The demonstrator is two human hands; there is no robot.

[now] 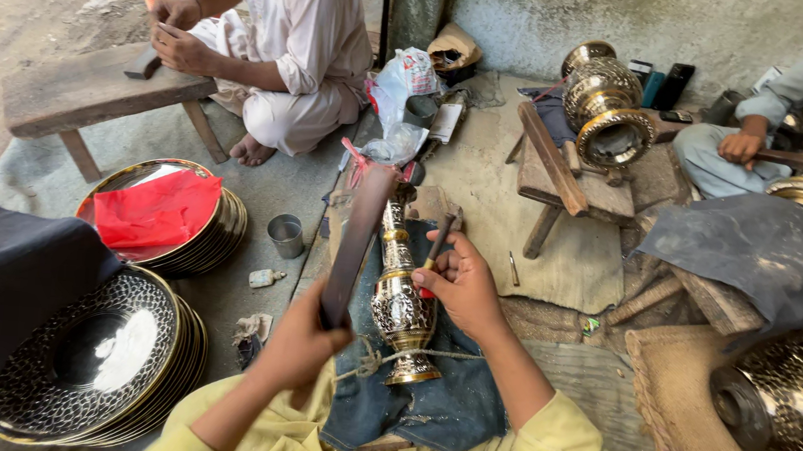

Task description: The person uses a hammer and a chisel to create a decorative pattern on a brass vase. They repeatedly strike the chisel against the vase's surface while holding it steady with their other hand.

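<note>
An engraved brass vase (pixel 401 296) lies on a blue denim cloth (pixel 445 408) in front of me, tied down near its foot with string. My left hand (pixel 304 341) grips a long dark flat wooden mallet (pixel 355 241) raised beside the vase. My right hand (pixel 459 281) holds a thin chisel (pixel 438 242) with a red handle, its point set against the vase's neck. Both my sleeves are yellow.
Stacks of engraved brass plates (pixel 91 359) sit at left, one stack (pixel 222 227) topped with red cloth. A small metal cup (pixel 286 234) stands nearby. A person in white (pixel 292 39) sits at a low bench; another person (pixel 756 137) works at right near a large brass vessel (pixel 608 103).
</note>
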